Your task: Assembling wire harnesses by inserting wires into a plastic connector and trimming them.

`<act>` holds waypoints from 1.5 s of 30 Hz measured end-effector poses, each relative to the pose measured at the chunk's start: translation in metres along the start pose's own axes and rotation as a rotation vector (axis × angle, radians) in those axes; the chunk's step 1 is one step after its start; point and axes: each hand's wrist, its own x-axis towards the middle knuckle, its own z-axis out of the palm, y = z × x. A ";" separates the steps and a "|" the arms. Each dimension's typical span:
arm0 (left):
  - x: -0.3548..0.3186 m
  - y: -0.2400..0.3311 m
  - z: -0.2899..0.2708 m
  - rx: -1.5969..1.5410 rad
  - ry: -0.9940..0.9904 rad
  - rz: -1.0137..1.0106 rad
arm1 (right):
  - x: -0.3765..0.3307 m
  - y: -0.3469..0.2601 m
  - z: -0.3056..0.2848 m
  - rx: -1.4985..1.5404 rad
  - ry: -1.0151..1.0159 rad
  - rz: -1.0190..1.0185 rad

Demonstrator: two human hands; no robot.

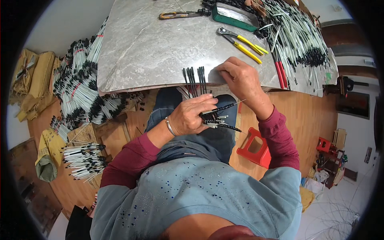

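Note:
My left hand [194, 114], with a silver bangle at its wrist, is wrapped round a bunch of thin black-and-white rods [193, 80] over my lap. Black looped ends stick up past my fingers toward the table edge. Below the hand, black beaded-looking ends [228, 127] and pale tips point right, and a thin wire runs from one toward my right wrist. At the table's front edge my right hand [240, 76] is closed in a pinch, apart from the bunch. Whatever its fingertips hold, if anything, is too small to make out.
On the grey marbled table [136, 56] lie yellow-handled pliers [246, 46], a red-handled tool [281, 72], a utility knife [180, 15], a green tray [234, 22] and a heap of rods [300, 36]. Tied bundles [80, 92] stand left; a red stool [256, 148] stands right.

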 end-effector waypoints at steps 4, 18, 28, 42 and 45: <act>0.000 -0.001 -0.001 0.000 -0.014 0.010 | 0.006 -0.003 0.007 0.000 0.024 -0.011; 0.000 -0.001 -0.001 -0.029 0.012 -0.009 | 0.014 -0.010 0.017 0.003 0.048 -0.067; -0.002 -0.004 -0.005 -0.069 -0.023 -0.007 | 0.028 -0.004 0.011 -0.153 0.042 -0.324; -0.006 -0.012 -0.012 -0.088 -0.065 0.047 | 0.014 -0.011 0.021 0.234 -0.020 0.051; -0.005 -0.013 -0.012 -0.101 -0.070 0.057 | 0.013 -0.012 0.018 0.060 0.030 -0.091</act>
